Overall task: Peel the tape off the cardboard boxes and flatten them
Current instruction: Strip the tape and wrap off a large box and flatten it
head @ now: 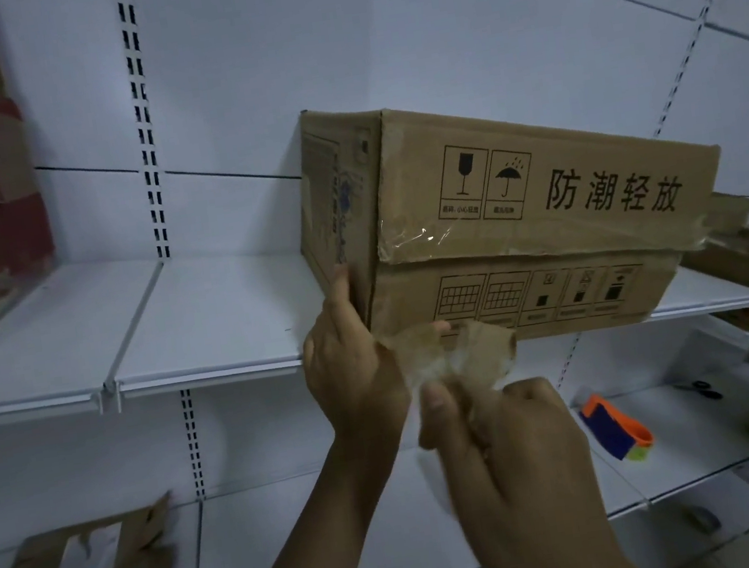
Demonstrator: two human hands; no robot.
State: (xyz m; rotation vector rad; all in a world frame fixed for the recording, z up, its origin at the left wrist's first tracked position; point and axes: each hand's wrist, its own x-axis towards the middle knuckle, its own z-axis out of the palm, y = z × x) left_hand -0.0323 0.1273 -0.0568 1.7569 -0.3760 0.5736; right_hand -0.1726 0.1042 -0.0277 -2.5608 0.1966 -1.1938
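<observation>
Pinching the lower end of a crumpled tape strip (450,355), the right hand (511,452) is nearest the camera, its thumb and curled fingers (524,390) closed on the wad. Just beyond and to its left, the left hand (352,378) grips the upper end of the same strip. Its fingers are curled over the strip and its thumb is raised against the near corner of the cardboard box (545,211). The strip is translucent, folded onto itself and carries torn brown paper fibres. Whether it is still stuck to the box's bottom edge cannot be told.

The box sits on the upper shelf (198,308), above and beyond both hands. Its near corner juts past the shelf's front edge and its long axis runs left to right, dipping toward the right. It still holds its full shape and is not flattened. A glossy band of seam tape (424,238) runs along the fold between its printed panels, wrinkled and lifting at the left end. More tape, brownish and crumpled, wraps the far right end.

The seam tape lies up and to the right of the fingers, along the box's length. The left hand is judged the nearer to its loose end, so a pull would likely start there and travel rightward.
</observation>
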